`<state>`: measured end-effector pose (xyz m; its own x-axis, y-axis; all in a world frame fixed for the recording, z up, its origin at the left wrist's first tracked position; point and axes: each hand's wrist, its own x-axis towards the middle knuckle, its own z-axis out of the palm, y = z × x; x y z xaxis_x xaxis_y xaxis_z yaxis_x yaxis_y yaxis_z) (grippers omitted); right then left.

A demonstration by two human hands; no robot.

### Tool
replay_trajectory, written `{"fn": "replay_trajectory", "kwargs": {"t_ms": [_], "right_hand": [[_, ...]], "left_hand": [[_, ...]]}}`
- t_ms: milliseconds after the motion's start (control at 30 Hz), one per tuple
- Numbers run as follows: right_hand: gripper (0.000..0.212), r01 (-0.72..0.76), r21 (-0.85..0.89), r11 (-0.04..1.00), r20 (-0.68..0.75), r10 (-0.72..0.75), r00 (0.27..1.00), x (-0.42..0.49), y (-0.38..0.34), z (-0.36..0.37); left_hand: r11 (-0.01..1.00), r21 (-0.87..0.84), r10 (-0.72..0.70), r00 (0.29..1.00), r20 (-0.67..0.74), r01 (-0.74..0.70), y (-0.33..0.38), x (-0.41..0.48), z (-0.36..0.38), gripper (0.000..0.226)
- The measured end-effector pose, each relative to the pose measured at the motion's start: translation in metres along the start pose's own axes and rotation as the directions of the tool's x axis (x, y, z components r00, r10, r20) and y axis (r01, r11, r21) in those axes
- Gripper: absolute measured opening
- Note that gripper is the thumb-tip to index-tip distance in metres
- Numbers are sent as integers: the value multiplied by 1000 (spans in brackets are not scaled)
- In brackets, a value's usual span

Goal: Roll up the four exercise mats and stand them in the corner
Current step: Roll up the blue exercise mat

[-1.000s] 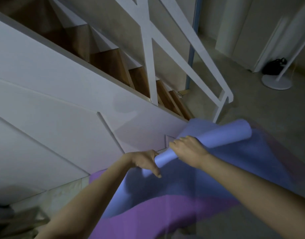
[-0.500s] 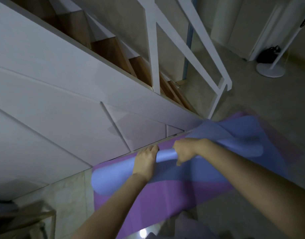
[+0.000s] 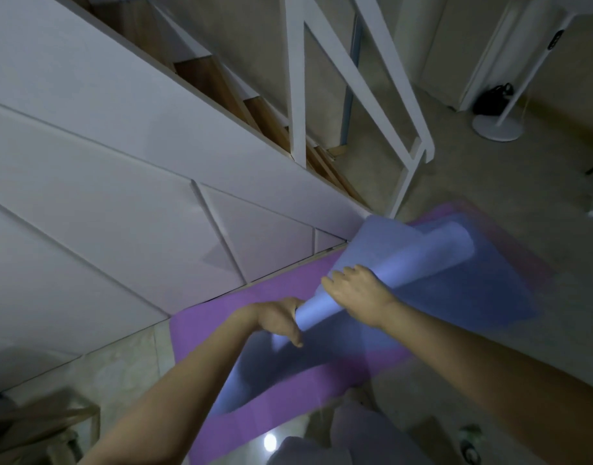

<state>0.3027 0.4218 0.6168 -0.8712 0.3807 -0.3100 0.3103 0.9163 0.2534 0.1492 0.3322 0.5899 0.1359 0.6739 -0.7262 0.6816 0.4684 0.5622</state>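
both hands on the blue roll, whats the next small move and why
Probably twist the roll one more turn, snugging the wide far end. The left hand and right hand both grip the blue mat, which is only partly rolled: it flares wider away from the hands, and loose sheet hangs onto the purple mat.

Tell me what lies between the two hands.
Only a short stretch of the rolled blue mat: the left hand grips the roll on one side and the right hand on the other, as the head view shows.
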Motion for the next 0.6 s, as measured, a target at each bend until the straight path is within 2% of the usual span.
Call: {"fn": "replay_trajectory", "kwargs": {"t_ms": [67,100,133,167,200,267,367,433,500,533,600], "right_hand": [[39,-21,74,997,24,19,1000,-4,-3,-3],[36,-39,122,992,24,36,999,-3,-4,-2],[35,-70,169,983,47,62,997,-3,-6,-3],[34,-86,188,978,60,76,995,-2,-8,-6],[33,-99,213,972,81,84,993,0,-10,-8],[32,-95,274,957,149,56,987,3,-14,-14],[29,-116,384,916,315,-12,949,8,-15,-27],[21,-136,430,892,400,-53,915,10,-16,-33],[26,-124,362,924,408,-38,912,11,-17,-38],[30,-92,278,956,358,-14,934,10,-20,-40],[34,-35,95,995,212,14,977,8,-24,-37]], "left_hand": [[987,157,4,976,-219,31,-1,-1,10,45],[972,223,19,933,-360,66,-4,-1,17,40],[952,286,57,859,-508,106,-7,-4,24,37],[933,336,124,756,-642,132,-11,-6,32,37],[913,381,200,657,-727,143,-16,-8,39,39],[868,469,316,547,-775,164,-29,-9,50,55],[841,491,345,472,-811,227,-41,-11,59,65],[856,459,302,490,-817,237,-41,-15,60,58],[904,383,223,553,-803,192,-40,-17,57,43],[929,338,182,604,-776,154,-40,-17,55,38],[975,217,113,764,-635,37,-41,-17,50,33]]}}
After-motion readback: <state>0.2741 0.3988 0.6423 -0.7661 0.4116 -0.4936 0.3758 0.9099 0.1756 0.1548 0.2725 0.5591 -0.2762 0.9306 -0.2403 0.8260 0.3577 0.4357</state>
